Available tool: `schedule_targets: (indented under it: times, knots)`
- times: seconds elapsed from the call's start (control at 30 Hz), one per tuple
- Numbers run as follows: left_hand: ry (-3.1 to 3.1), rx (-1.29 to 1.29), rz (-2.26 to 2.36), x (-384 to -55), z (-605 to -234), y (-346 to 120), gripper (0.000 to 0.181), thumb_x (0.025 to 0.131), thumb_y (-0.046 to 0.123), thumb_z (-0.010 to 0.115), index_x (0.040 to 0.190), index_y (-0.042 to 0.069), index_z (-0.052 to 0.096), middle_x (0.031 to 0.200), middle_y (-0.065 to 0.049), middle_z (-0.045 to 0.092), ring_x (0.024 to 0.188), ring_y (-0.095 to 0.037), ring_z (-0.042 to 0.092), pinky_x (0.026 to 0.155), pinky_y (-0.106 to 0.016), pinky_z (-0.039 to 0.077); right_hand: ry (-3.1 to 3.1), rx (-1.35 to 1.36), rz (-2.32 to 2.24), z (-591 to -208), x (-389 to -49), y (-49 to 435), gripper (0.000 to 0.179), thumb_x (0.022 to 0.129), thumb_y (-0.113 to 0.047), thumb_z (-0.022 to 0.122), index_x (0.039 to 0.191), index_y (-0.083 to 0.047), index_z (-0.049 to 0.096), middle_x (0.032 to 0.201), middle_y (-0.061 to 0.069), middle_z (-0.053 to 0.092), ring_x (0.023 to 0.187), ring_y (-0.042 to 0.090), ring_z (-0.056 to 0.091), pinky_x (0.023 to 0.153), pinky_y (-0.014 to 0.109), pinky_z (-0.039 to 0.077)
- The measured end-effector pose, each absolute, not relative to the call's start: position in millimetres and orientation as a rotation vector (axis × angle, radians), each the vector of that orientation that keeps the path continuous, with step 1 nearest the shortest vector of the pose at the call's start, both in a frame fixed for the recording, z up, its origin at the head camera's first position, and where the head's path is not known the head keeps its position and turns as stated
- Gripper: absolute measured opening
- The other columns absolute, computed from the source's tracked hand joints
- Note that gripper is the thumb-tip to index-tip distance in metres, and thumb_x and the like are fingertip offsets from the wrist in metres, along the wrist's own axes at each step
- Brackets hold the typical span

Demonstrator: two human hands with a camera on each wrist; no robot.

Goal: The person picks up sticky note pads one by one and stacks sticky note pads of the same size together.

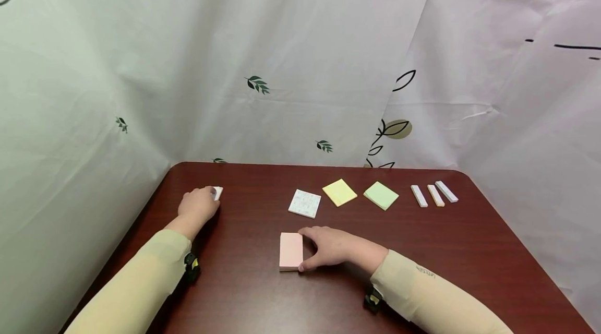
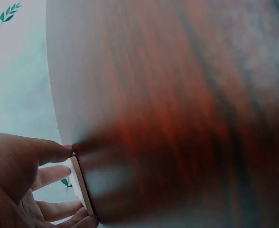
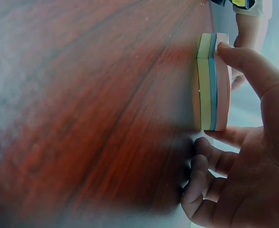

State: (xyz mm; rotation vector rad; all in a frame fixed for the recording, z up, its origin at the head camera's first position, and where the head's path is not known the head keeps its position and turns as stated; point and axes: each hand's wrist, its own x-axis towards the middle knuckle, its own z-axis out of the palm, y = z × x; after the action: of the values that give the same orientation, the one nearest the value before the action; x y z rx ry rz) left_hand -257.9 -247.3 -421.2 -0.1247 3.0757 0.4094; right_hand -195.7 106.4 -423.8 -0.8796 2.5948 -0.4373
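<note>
At the far left of the table, my left hand grips a small white pad, mostly covered by the fingers in the head view. From the left wrist, the thumb and fingertips hold opposite ends of this thin pad, its edge turned to the camera. My right hand is at the table's middle, thumb and index finger pinching a pink-topped sticky note stack by its right corners. Layers of pink, blue, yellow-green and orange show along the stack's side in the right wrist view. The other right fingers curl beside it.
Behind the right hand lie a white patterned pad, a yellow pad and a green pad. Three narrow pale strips lie farther right. The dark red table meets a white printed curtain at its back edge.
</note>
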Motion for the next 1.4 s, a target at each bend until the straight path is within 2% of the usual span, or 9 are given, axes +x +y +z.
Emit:
schedule_targets:
  times: [0.23,0.5,0.7,0.87,1.07,1.4]
  knots:
    - [3.082,-0.092,0.355,-256.4,-417.4,-243.7,0.046,0.091,0.022,0.067,0.125,-0.007,0.057,0.101,-0.027,0.063,0.084,-0.039,0.059,0.08,-0.052,0.047,2.598,-0.882,-0.453,-424.2,-194.7,106.4,0.082,0.077,-0.057,0.077,0.142,-0.016,0.05,0.132,0.001,0.058,0.12,0.016,0.055,0.098,0.036,0.045]
    - [3.053,-0.117,0.41,-245.3,-420.5,-233.1,0.055,0.09,0.025,0.068,0.133,-0.004,0.053,0.118,-0.033,0.045,0.087,-0.044,0.054,0.074,-0.054,0.048,2.599,-0.892,-0.437,-423.4,-194.1,106.8,0.083,0.077,-0.058,0.077,0.143,-0.016,0.049,0.133,0.002,0.057,0.121,0.016,0.055,0.099,0.036,0.045]
    - [3.047,-0.032,0.387,-233.9,-420.3,-217.7,0.054,0.088,0.026,0.069,0.131,-0.003,0.054,0.115,-0.029,0.047,0.08,-0.039,0.055,0.073,-0.052,0.049,2.597,-0.882,-0.445,-422.3,-193.3,107.6,0.083,0.077,-0.058,0.077,0.142,-0.015,0.049,0.133,0.002,0.057,0.121,0.017,0.055,0.098,0.036,0.046]
    - [3.038,0.05,0.359,-217.9,-419.1,-201.1,0.056,0.086,0.027,0.072,0.132,0.001,0.055,0.122,-0.027,0.047,0.076,-0.037,0.054,0.07,-0.05,0.049,2.602,-0.888,-0.446,-424.0,-193.0,107.4,0.083,0.077,-0.058,0.077,0.142,-0.016,0.05,0.133,0.002,0.058,0.12,0.017,0.055,0.098,0.036,0.045]
    - [3.027,0.123,0.325,-199.1,-419.1,-184.9,0.053,0.087,0.028,0.072,0.132,0.005,0.057,0.126,-0.024,0.05,0.079,-0.036,0.056,0.066,-0.047,0.049,2.6,-0.887,-0.45,-424.1,-193.2,107.7,0.083,0.077,-0.057,0.077,0.143,-0.015,0.049,0.133,0.002,0.057,0.12,0.017,0.055,0.099,0.036,0.045]
    - [3.09,0.227,0.248,-163.8,-419.5,-161.3,0.052,0.083,0.033,0.076,0.123,0.003,0.061,0.112,-0.021,0.055,0.077,-0.034,0.059,0.061,-0.047,0.051,2.603,-0.871,-0.45,-424.5,-192.1,106.7,0.082,0.076,-0.057,0.078,0.142,-0.016,0.05,0.131,0.003,0.058,0.119,0.017,0.056,0.098,0.036,0.046]
